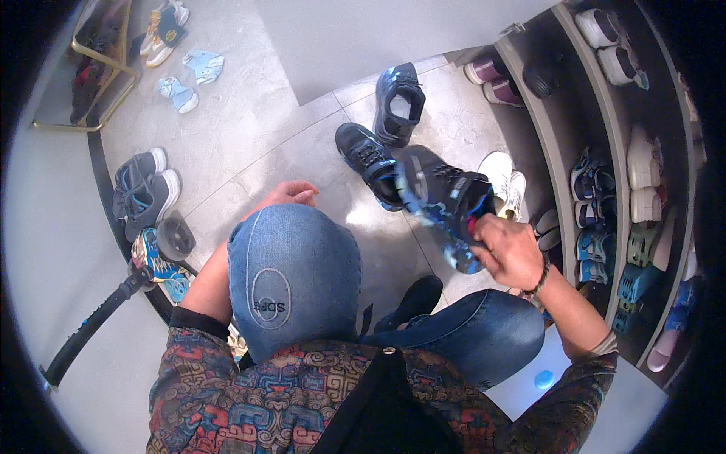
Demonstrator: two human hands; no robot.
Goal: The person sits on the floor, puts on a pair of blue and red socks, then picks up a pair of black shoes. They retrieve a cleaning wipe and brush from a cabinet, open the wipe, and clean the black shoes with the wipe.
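My right hand (507,249) grips the heel of a black sneaker (439,187) with a blue patterned sole, held above the tiled floor and partly blurred. Close by on the floor lies a black lace-up sneaker (368,159), partly overlapped by the held one. Another dark shoe (400,105) stands behind it, its opening facing up. A pair of white shoes (497,173) is just beyond the held sneaker, to the right. My left hand (290,194) is past my denim-covered knee, fingers loosely bent, with nothing seen in it; part of it is hidden by the knee.
Along the right stands a shoe cabinet (547,130) with shoes on several shelves and an open door (391,34). Dark sneakers (150,193) and a black scooter-like handle (93,323) are at left. Small light-blue shoes (204,66) lie farther back, near a gold-framed rack (122,68).
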